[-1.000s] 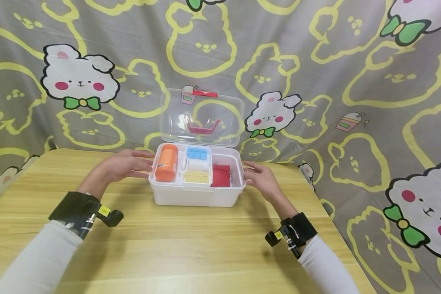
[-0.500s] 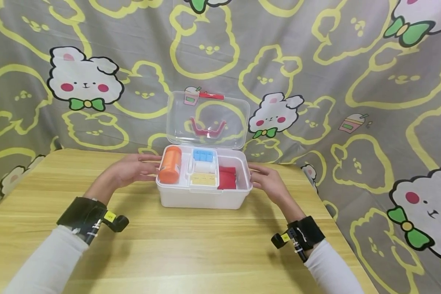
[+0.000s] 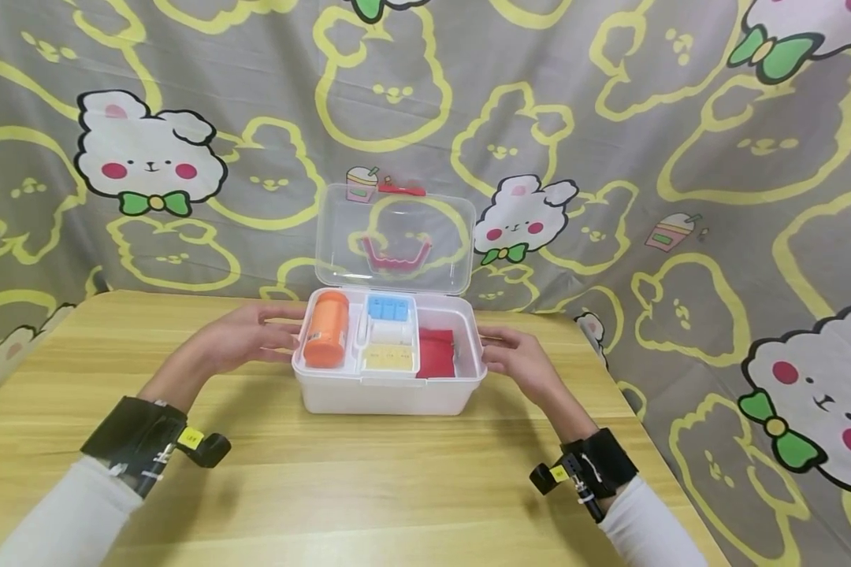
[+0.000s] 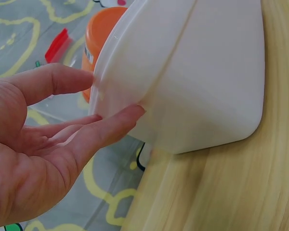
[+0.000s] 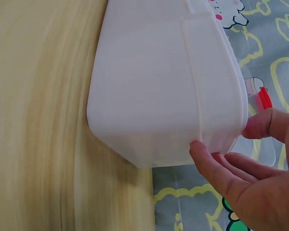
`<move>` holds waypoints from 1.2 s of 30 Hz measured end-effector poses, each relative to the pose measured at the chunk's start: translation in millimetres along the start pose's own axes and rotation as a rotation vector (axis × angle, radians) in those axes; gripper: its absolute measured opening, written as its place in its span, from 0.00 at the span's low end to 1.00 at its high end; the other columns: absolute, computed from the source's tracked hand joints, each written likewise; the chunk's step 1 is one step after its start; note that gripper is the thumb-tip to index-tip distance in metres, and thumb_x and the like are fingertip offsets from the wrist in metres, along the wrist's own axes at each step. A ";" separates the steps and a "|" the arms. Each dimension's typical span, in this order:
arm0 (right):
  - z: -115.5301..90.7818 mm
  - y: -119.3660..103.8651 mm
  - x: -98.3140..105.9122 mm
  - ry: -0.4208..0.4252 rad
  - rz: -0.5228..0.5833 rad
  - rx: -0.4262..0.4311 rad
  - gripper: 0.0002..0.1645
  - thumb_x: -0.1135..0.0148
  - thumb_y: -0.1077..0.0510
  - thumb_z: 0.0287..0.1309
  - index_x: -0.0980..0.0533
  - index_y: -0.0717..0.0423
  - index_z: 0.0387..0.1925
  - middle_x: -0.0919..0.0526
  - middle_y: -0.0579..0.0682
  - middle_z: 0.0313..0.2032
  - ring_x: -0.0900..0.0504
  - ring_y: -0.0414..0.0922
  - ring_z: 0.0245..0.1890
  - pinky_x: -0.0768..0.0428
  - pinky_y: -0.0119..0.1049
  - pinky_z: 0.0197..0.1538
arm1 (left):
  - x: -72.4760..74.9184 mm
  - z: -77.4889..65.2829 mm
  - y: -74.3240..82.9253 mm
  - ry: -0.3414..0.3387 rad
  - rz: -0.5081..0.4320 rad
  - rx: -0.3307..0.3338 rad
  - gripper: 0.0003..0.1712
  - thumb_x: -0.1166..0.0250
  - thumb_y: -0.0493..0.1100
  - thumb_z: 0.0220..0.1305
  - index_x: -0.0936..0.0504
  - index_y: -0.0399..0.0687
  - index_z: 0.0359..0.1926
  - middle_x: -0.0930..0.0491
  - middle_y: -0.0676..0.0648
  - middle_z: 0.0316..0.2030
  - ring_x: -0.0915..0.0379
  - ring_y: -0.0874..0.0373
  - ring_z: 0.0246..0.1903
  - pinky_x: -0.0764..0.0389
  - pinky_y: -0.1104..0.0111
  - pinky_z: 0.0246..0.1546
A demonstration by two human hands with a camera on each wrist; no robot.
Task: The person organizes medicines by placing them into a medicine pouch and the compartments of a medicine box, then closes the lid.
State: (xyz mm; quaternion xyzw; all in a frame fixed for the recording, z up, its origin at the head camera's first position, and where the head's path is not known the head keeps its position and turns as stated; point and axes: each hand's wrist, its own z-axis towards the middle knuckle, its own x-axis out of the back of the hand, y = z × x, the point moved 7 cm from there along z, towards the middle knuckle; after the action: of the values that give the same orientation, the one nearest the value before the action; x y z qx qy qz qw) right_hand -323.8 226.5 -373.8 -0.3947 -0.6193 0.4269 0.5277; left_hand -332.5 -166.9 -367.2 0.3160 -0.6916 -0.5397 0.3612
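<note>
A white plastic storage box [image 3: 383,398] stands on the table with its clear lid [image 3: 397,272] raised at the back. An orange bottle [image 3: 328,327] lies along its left side. An inner tray [image 3: 361,362] holds a blue pack [image 3: 388,308], a white roll [image 3: 390,332] and a pale yellow pack [image 3: 388,357]. Lower down at the right is a red pouch [image 3: 436,352]. My left hand [image 3: 244,339] has its nearly straight fingertips against the box's left end. At the opposite end, my right hand [image 3: 521,362] touches the wall below the rim with extended fingers.
The wooden table [image 3: 369,488] extends in front of the box and to both sides. Close behind hangs a grey curtain [image 3: 276,260] with yellow outlines and rabbit prints. A red handle [image 3: 397,260] shows on the lid.
The box has slid a little toward me, and both hands have moved along with it at its ends. The lid stays raised. The head view shifts slightly.
</note>
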 end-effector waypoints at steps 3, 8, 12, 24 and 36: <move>-3.2 -1.7 -0.9 -0.019 0.005 0.007 0.31 0.38 0.62 0.63 0.29 0.61 0.68 0.22 0.64 0.64 0.20 0.56 0.62 0.17 0.40 0.59 | -0.4 -4.9 -0.4 -0.004 0.017 0.011 0.41 0.35 0.37 0.66 0.43 0.33 0.75 0.40 0.30 0.74 0.41 0.35 0.73 0.18 0.56 0.59; -7.3 -1.1 -1.2 -0.029 -0.008 0.001 0.32 0.37 0.61 0.64 0.30 0.61 0.69 0.22 0.63 0.64 0.20 0.56 0.62 0.17 0.40 0.59 | -1.6 -6.4 2.6 -0.038 0.052 0.034 0.43 0.33 0.38 0.65 0.44 0.31 0.75 0.38 0.28 0.72 0.33 0.38 0.69 0.18 0.55 0.58; -8.6 0.8 -1.0 -0.029 -0.011 -0.008 0.32 0.36 0.60 0.64 0.30 0.61 0.69 0.22 0.63 0.64 0.20 0.56 0.62 0.17 0.40 0.59 | 1.1 -2.0 8.1 -0.091 0.156 0.089 0.43 0.33 0.39 0.66 0.43 0.32 0.75 0.35 0.27 0.70 0.24 0.43 0.63 0.19 0.54 0.60; -11.1 5.6 4.2 -0.064 -0.038 -0.022 0.34 0.39 0.62 0.63 0.32 0.61 0.70 0.24 0.63 0.65 0.21 0.56 0.63 0.18 0.41 0.61 | 33.2 55.7 28.1 0.091 0.212 0.174 0.38 0.51 0.42 0.77 0.55 0.24 0.76 0.51 0.25 0.75 0.50 0.29 0.74 0.37 0.48 0.74; -10.0 3.3 1.8 -0.067 -0.008 -0.026 0.35 0.38 0.63 0.60 0.31 0.61 0.70 0.24 0.63 0.65 0.21 0.56 0.63 0.17 0.41 0.60 | 35.3 86.5 44.0 0.106 0.111 0.220 0.37 0.70 0.45 0.81 0.79 0.35 0.77 0.74 0.26 0.77 0.74 0.28 0.77 0.60 0.44 0.78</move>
State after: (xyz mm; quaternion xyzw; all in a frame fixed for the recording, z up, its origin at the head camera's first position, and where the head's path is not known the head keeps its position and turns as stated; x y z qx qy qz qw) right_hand -314.0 230.4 -375.5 -0.3846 -0.6436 0.4298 0.5031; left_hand -426.4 -141.8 -332.3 0.3429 -0.7430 -0.4224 0.3898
